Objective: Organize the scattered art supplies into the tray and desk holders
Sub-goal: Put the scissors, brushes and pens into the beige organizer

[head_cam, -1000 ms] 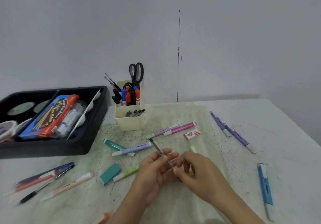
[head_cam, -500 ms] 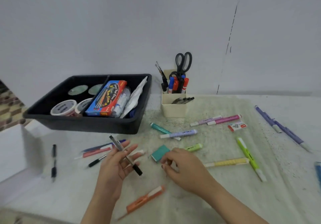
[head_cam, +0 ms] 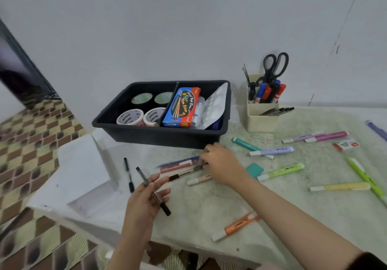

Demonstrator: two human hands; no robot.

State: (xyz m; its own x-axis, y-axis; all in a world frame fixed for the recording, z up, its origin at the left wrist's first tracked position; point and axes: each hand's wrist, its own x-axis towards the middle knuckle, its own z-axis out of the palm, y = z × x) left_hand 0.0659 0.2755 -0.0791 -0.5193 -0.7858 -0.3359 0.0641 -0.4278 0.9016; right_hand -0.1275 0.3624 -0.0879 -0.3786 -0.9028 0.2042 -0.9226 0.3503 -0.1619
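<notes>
**Black pen up in my left hand**

I've got the black pen (head_cam: pixel 153 191) pinched between thumb and fingers of my left hand (head_cam: pixel 142 207), tilted, held above the counter (head_cam: pixel 209 211). My right hand (head_cam: pixel 222 165) is down on the cluster of pens (head_cam: pixel 178 166) just in front of the black tray (head_cam: pixel 159 139), fingers curled over them. I can't tell whether it grips one. The cream holder (head_cam: pixel 262 122) stands right of the tray, and a green highlighter (head_cam: pixel 280 171) lies beyond my right hand.
</notes>
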